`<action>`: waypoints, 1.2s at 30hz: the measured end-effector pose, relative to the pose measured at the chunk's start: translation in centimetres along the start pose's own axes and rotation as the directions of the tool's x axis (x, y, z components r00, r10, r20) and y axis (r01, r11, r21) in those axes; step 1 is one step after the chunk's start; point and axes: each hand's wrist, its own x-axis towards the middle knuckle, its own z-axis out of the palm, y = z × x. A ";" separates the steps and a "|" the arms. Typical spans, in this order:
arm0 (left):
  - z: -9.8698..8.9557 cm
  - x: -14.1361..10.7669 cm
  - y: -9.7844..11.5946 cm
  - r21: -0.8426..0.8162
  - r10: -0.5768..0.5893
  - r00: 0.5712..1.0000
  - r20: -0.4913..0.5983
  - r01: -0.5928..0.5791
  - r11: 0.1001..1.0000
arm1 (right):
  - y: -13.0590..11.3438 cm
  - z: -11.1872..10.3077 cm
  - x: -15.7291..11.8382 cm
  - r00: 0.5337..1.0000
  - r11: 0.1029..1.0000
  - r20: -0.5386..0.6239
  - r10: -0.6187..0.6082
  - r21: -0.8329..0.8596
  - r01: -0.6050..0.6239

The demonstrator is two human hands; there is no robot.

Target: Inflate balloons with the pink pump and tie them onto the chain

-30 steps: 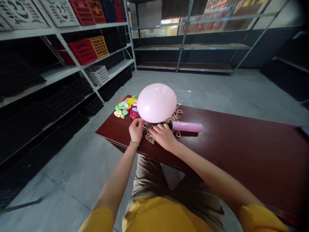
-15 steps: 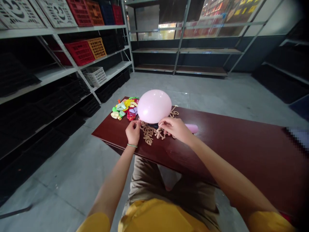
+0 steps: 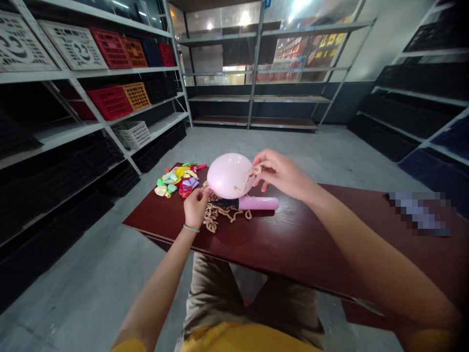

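A pale pink inflated balloon (image 3: 230, 176) hovers over the table, its lower left end at the pinched fingers of my left hand (image 3: 196, 208). My right hand (image 3: 280, 173) is raised at the balloon's right side, thumb and fingers closed on a beige cord (image 3: 240, 187) that hangs in front of the balloon. Below, more beige cord (image 3: 211, 224) lies in a tangled heap. Across that heap rests a pink hand pump (image 3: 259, 203) with a black end. Several deflated balloons (image 3: 172, 180) in mixed colours are piled left of the balloon.
The dark red-brown table (image 3: 293, 234) extends to the right, where a blurred-out object (image 3: 421, 212) lies. Metal shelves (image 3: 120, 134) with red, orange, white and black crates stand on the left. More shelving (image 3: 252, 98) runs along the back wall.
My right hand has moved up and right, drawing a length of beige cord from the heap. The pump now shows more fully. My left hand stays at the balloon's end; the view has tilted up.
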 end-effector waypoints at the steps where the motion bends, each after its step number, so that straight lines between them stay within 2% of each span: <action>1: 0.5 0.2 0.8 -0.010 0.011 0.999 0.032 -0.011 1.000 | -0.6 -0.3 0.5 0.999 1.000 -0.035 -0.022 0.003 0.022; 5: 3.7 0.7 4.0 -0.040 0.066 0.980 0.185 -0.060 0.997 | -2.1 -0.4 3.6 0.979 0.996 -0.181 -0.088 -0.045 0.081; 7: 5.5 0.8 5.4 -0.038 0.126 0.960 0.249 -0.120 0.992 | -2.0 0.1 5.5 0.965 0.991 -0.241 -0.104 -0.108 0.080; 9: 7.0 0.8 6.6 -0.031 0.208 0.941 0.268 -0.208 0.978 | -1.4 0.5 7.1 0.952 0.973 -0.286 -0.114 -0.223 0.050; 11: 8.0 0.9 7.4 -0.027 0.283 0.926 0.251 -0.285 0.958 | -0.5 0.7 8.0 0.950 0.913 -0.287 -0.123 -0.408 -0.005; 14: 8.7 1.1 7.8 0.015 0.351 0.927 0.133 -0.356 0.934 | 1.0 0.6 8.1 0.973 0.771 -0.216 -0.084 -0.632 -0.073; 17: 8.8 1.5 7.7 0.066 0.396 0.918 -0.007 -0.395 0.916 | 1.7 0.1 6.9 0.984 0.688 -0.176 -0.040 -0.718 -0.100; 20: 9.0 2.0 7.6 0.005 0.415 0.910 0.000 -0.415 0.910 | 1.7 -0.5 5.8 0.988 0.639 -0.135 -0.073 -0.767 -0.058; 27: 8.9 2.9 8.7 -0.101 0.366 0.921 0.130 -0.355 0.929 | 1.9 -1.4 5.4 0.992 0.619 -0.062 -0.107 -0.786 0.018; 31: 8.8 3.0 9.0 -0.060 0.240 0.956 0.171 -0.233 0.971 | 1.9 -1.4 4.4 0.990 0.613 -0.053 -0.134 -0.789 0.040; 33: 8.9 3.1 8.9 -0.070 0.162 0.969 0.189 -0.151 0.986 | 1.6 -1.1 3.5 0.987 0.615 -0.079 -0.143 -0.788 0.026; 36: 9.4 3.3 8.9 -0.105 0.082 0.975 0.209 -0.061 0.993 | 1.4 -0.3 2.3 0.976 0.642 -0.184 -0.115 -0.763 -0.069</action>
